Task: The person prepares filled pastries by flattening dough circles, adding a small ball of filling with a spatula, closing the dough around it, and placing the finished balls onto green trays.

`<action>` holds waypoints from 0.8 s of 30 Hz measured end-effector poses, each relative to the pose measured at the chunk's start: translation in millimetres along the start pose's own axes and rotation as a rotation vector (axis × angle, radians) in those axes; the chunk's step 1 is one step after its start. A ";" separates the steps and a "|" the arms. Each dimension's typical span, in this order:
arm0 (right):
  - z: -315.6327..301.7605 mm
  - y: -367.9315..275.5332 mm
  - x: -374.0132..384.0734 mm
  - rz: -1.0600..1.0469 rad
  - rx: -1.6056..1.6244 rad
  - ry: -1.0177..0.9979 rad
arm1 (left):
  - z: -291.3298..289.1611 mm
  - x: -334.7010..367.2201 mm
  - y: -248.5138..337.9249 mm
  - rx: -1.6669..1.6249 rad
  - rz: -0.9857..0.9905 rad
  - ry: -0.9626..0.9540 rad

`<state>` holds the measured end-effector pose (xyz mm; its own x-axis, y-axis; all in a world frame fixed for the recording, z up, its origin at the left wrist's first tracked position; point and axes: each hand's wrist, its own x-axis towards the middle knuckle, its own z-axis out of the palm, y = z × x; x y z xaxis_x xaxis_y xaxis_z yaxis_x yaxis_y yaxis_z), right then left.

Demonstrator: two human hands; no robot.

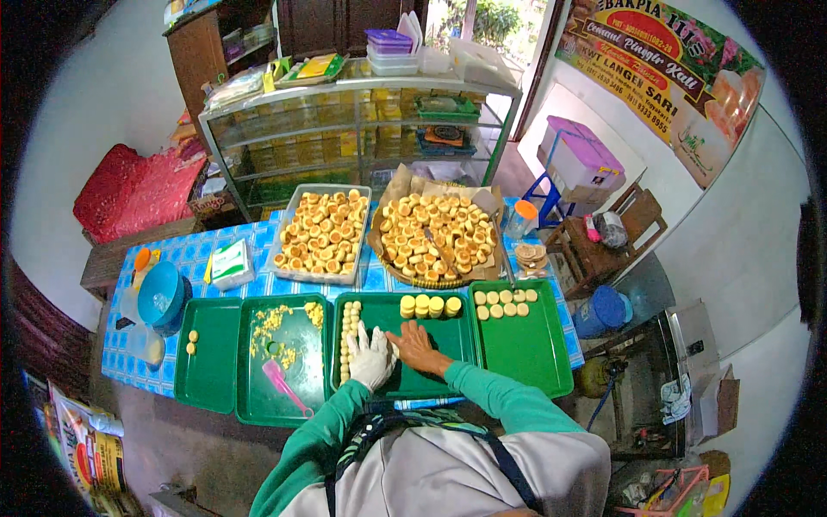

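1. Left hand, gloved, lies beside the balls ranged along the left side of the middle tray; we cannot tell whether its grip holds one.
2. Right hand, bare, lies just beside it, fingers pointing left; its grip is likewise unclear to us.
3. We judge the balls are lined up left to leave working room.
4. Same tray, far side: yellow discs in stacks, probably to save space.
5. Right tray: pale rounds in two rows, unstacked, perhaps so none gets pressed.
6. Crumb tray: yellow crumbs, pink spatula.
7. Left tray: two pieces.
8. Far on the counter: clear box and paper-lined basket, both heaped with browned buns; we take the paper as protection.
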<state>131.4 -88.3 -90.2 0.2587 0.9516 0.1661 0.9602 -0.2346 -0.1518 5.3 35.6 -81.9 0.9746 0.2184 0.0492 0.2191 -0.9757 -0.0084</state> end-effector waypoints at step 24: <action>13.6 -2.7 80.5 -0.323 -0.336 0.277 | -13.0 -48.2 11.7 -0.285 -0.095 0.055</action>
<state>148.1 -8.4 -89.7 -0.0810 0.9082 0.4106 0.9644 -0.0326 0.2624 -39.8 13.4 -71.4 0.9449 0.3147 0.0902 0.2795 -0.9188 0.2786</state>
